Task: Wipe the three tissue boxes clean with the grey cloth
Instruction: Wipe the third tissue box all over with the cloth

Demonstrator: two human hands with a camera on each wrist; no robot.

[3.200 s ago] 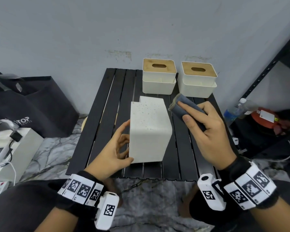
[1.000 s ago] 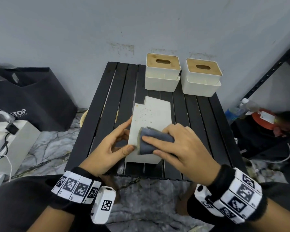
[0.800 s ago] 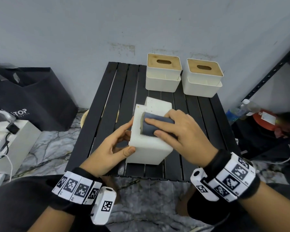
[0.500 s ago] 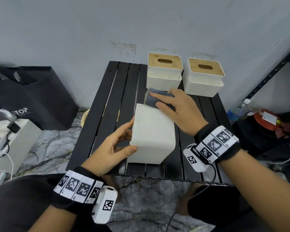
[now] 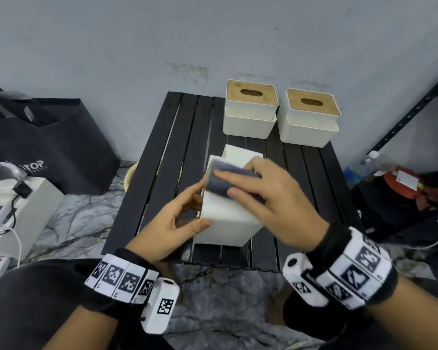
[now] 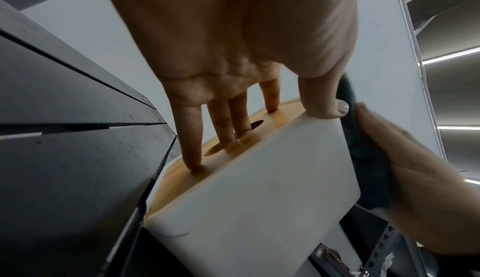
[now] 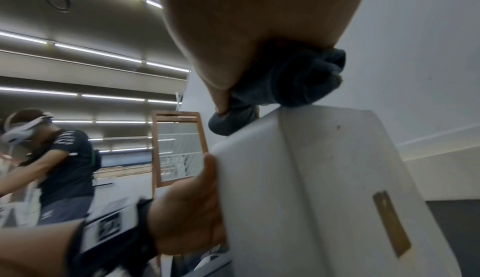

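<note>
1. Head view: a white tissue box [image 5: 228, 218] is seen tipped on its side near the front edge of a black slatted table [image 5: 162, 157], so that a broad white face is turned upward for wiping.
2. The box is steadied by the left hand [image 5: 172, 221], whose thumb is hooked over the near top edge; in the left wrist view the straight fingers [image 6: 193, 137] are pressed against the wooden lid [image 6: 233, 148] beside its oval slot, apparently to brace the box against the push of the wiping.
3. The folded grey cloth [image 5: 223, 180] is clamped in the right hand [image 5: 268, 203], with fingers laid over it and the thumb curled beneath, and is pressed onto the far left part of the upturned face; the hand is blurred.
4. In the right wrist view, the bunched cloth is shown bearing on the box's upper edge, while faint specks and a brownish mark can be made out on the adjoining side.
5. Two more tissue boxes [image 5: 250, 109] [image 5: 310, 120], both with wooden slotted lids, are left upright side by side at the back of the table, well apart from the hands; whether they are clean cannot be told.
6. A dark bag [image 5: 48, 145] is seen on the floor to the left, and a plastic bottle [image 5: 362, 168] to the right.
</note>
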